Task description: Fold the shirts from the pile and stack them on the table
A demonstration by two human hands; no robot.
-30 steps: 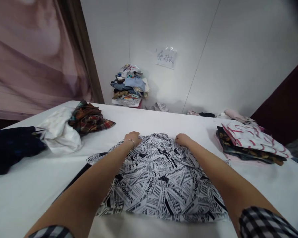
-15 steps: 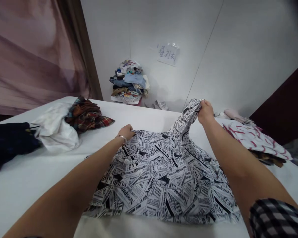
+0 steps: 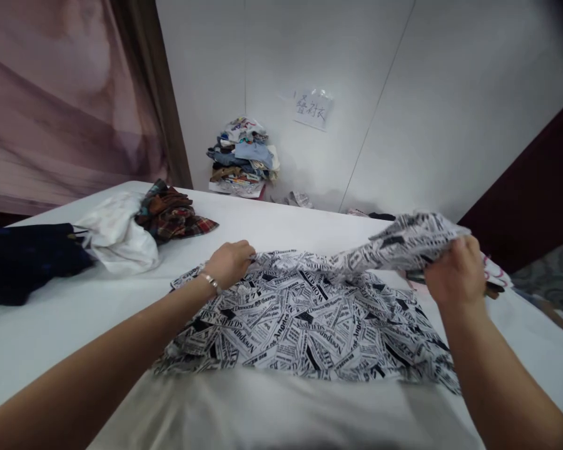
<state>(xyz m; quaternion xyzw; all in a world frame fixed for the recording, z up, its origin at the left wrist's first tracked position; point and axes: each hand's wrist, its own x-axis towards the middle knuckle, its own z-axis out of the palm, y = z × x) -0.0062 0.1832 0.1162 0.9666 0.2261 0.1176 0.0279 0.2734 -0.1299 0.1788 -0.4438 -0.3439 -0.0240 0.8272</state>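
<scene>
A black-and-white newspaper-print shirt (image 3: 300, 325) lies spread on the white table in front of me. My left hand (image 3: 229, 265), with a bracelet at the wrist, pinches the shirt's far edge on the left, low over the table. At the right, my right hand (image 3: 457, 272) grips a raised, bunched part of the same shirt, which stretches from the middle of the far edge out to my fist. The fingertips of my right hand are partly hidden by the cloth and the hand itself.
On the white table (image 3: 258, 225) at left lie a dark garment (image 3: 28, 259), a white garment (image 3: 122, 234) and a plaid shirt (image 3: 176, 215). A pile of clothes (image 3: 244, 156) stands beyond the table by the wall. More folded cloth (image 3: 495, 272) shows behind my right hand.
My right hand has moved right and down, pulling the raised part of the shirt sideways. The left hand stays on the far edge, shifted slightly left.
</scene>
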